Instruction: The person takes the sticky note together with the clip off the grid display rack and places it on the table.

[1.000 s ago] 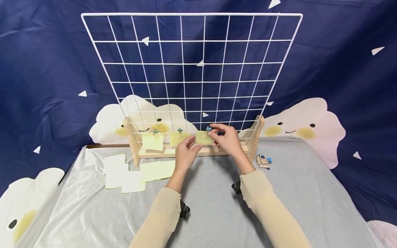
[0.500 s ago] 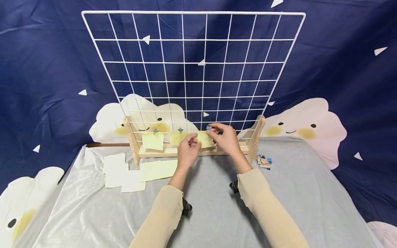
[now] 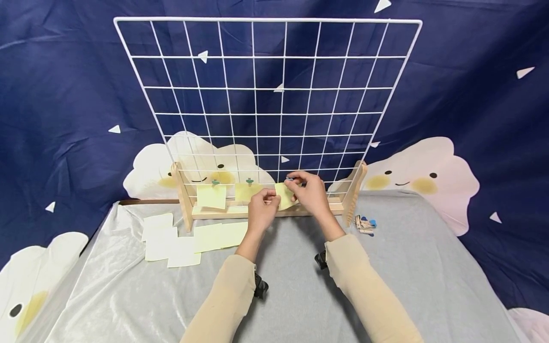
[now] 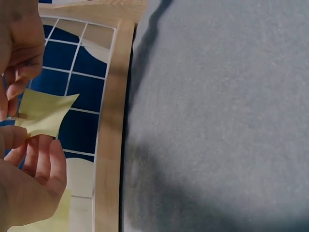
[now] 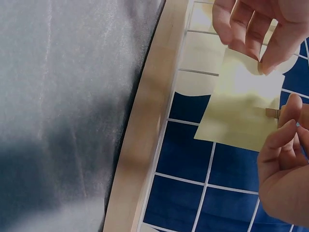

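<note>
A yellow sticky note (image 3: 285, 196) hangs low on the front of the white wire grid (image 3: 280, 114). My left hand (image 3: 262, 209) pinches its left edge between thumb and fingers. At the top edge of the note, my right hand (image 3: 312, 193) pinches a small wooden clothespin (image 5: 273, 113) with a blue top. The clothespin's tip lies over the paper; whether a grid wire is also between its jaws is hidden. In the left wrist view the note (image 4: 46, 113) looks bent. Two more notes, one at far left (image 3: 211, 196), hang from teal-topped clips (image 3: 216, 182).
Wooden feet (image 3: 355, 193) and a wooden bar (image 3: 214, 214) hold the grid upright. Several pale yellow notes (image 3: 171, 240) lie on the grey cloth (image 3: 296, 286) at left. A small pile of clothespins (image 3: 364, 225) lies right of the stand. Behind hangs a navy curtain (image 3: 472, 71).
My left hand has moved slightly right and now pinches the note's left edge. The note has shifted a little right and bent. My right hand stays at the clothespin.
</note>
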Motion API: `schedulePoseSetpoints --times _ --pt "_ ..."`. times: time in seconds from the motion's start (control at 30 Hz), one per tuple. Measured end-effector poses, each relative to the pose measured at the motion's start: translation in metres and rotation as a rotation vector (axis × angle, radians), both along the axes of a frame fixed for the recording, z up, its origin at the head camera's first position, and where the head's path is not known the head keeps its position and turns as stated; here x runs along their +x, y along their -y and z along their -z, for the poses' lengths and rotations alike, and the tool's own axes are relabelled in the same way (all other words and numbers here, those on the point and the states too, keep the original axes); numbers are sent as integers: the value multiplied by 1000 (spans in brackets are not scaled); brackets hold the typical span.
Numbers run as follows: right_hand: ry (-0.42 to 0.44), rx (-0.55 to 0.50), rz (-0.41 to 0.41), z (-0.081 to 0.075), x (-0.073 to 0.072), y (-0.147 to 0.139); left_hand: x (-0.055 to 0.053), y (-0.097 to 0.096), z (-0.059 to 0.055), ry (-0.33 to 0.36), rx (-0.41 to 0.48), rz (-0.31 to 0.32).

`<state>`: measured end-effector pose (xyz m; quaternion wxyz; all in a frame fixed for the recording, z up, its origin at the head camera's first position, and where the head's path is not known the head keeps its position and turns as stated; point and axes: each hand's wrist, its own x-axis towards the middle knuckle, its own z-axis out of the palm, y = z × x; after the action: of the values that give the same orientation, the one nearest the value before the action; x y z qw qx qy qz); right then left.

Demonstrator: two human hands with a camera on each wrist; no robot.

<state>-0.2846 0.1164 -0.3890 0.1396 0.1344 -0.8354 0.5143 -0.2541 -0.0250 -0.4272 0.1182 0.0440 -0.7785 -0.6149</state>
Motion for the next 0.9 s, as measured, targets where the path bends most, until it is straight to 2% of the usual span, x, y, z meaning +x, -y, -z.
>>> schedulePoseSetpoints --times 0.23,0.5,0.9 --pt "-23 -3 30 5 1 2 -1 0 0 1 41 -15" --pt "-25 -77 40 6 2 5 -2 2 1 4 57 -9" --pt "-28 -177 44 7 4 7 3 9 3 15 106 22"
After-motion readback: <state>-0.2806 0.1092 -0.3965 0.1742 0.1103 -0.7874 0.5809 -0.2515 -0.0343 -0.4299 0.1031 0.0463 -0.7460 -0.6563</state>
